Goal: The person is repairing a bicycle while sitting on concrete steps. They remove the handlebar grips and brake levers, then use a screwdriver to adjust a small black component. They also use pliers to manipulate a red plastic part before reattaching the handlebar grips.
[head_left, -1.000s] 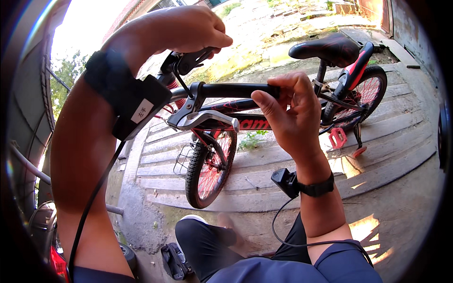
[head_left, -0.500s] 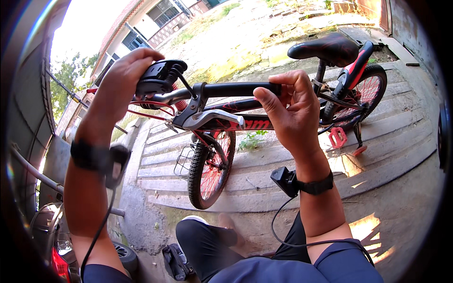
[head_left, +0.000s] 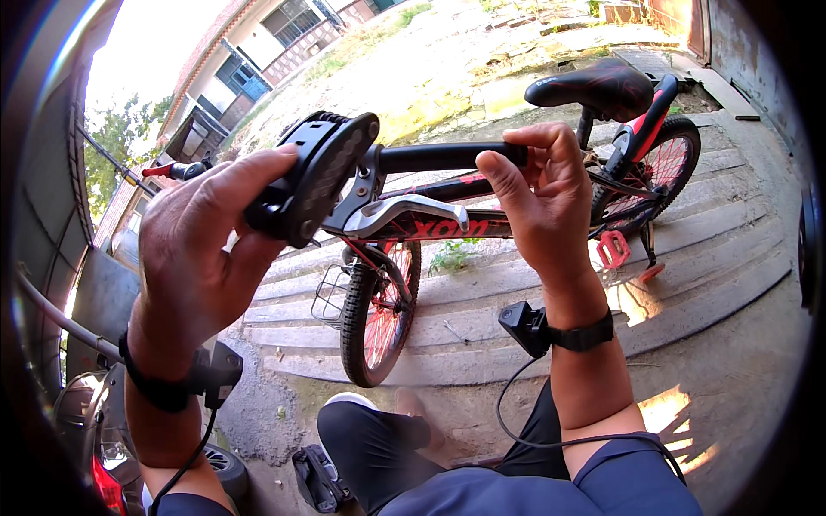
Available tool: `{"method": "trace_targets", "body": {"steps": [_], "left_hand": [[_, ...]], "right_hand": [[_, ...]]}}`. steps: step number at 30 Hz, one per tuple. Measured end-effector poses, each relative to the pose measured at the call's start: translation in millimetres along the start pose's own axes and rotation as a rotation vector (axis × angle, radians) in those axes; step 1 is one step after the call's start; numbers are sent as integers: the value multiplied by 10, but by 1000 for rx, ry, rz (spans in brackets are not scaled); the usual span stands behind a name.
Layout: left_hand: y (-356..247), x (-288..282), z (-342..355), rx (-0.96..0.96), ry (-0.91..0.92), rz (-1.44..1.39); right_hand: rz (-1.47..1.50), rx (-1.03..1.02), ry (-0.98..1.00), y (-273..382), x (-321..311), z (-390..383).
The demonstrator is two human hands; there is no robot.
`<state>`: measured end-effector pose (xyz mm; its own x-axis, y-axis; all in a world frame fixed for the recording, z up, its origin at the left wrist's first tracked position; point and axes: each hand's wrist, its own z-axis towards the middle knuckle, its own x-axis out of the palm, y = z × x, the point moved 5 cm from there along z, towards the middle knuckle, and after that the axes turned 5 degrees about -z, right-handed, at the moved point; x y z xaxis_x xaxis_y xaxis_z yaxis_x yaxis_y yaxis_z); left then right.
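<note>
Gripping blk device (head_left: 331,176) w/ L hand (head_left: 194,228), pinching end of h'bar grip (head_left: 443,157) w/ R hand (head_left: 551,193), silver brake lever (head_left: 404,210) below.

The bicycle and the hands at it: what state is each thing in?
Bicycle: standing upright.
Left hand: closed on the black jointed object.
Black jointed object: held up; whether fastened, unclear.
Right hand: curled at the end of the black grip.
Black grip: mostly uncovered.
Brake lever: no finger on it.
Saddle: in place, unoccupied.

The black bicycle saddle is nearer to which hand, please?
Right. The right hand is left of the saddle, on its near side; the left hand, holding a black oblong device, farther left.
</note>
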<state>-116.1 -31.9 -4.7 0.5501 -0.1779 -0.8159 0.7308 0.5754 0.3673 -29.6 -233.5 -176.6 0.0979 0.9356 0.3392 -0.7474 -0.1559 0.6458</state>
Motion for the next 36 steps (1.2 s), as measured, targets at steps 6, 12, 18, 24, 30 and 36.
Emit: {"method": "trace_targets", "body": {"steps": [6, 12, 18, 24, 30, 36], "left_hand": [[-169, 58, 329, 276, 35, 3], [-288, 219, 678, 434, 14, 148], [-269, 501, 1202, 297, 210, -26], [200, 676, 1373, -215, 609, -49], [773, 946, 1380, -529, 572, -261], [1293, 589, 663, -51, 470, -538]], "right_hand": [[45, -27, -57, -36, -18, 26], [-80, -82, -39, 60, 75, -61], [-114, -161, -52, 28, 8, -29], [-157, -195, -18, 139, 134, -79], [-236, -193, -46, 112, -27, -32], [-116, -164, -39, 117, 91, -55]]}}
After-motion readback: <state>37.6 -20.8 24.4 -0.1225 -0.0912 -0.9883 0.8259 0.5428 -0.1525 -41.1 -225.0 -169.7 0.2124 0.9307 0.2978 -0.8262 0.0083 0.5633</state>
